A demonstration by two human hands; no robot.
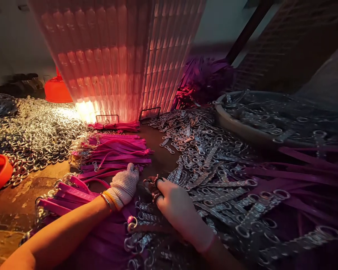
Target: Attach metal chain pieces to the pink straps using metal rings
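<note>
My left hand (125, 183), in a white dotted glove, is closed on a purple strap (126, 213). Below the glove the strap ends in a metal ring (132, 224). Just to its right, my right hand (174, 204) is closed, with dark bands or wraps at its fingertips; what it grips there is too dark to make out. Beyond my left hand lies a row of purple straps with rings (121, 150). Another bundle of straps (67, 197) lies left of my wrist. Metal ring-ended pieces (208, 161) heap up beside my right hand.
A big pile of metal rings (33, 131) covers the left, near an orange dish (0, 174) and a red lamp shade (58, 89). Clear ribbed plastic panels (109, 67) stand at the back. A wide basin (228, 120) of metal pieces and more purple straps (298, 180) fill the right.
</note>
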